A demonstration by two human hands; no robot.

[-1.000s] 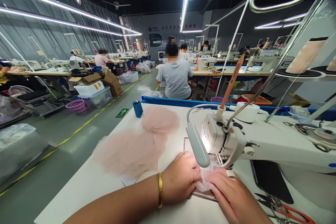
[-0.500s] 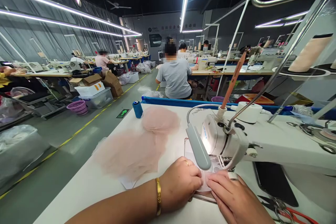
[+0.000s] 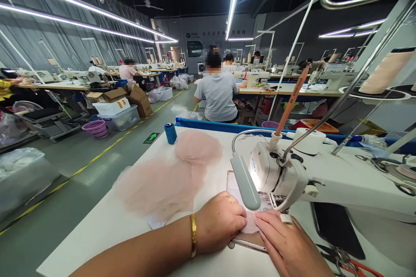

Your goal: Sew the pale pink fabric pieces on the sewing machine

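Cloth [image 3: 252, 223] at lower centre has spread flatter, probably making it easier to guide, as fingers of the left hand [image 3: 220, 223] pinch its edge and the right hand's [image 3: 287, 239] lie outstretched on it.

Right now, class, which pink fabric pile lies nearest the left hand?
The larger, spread-out pile; the smaller, rounded pile sits farther back, beside the blue spool.

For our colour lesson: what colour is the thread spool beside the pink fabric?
The thread spool is blue, clearest in the head view.
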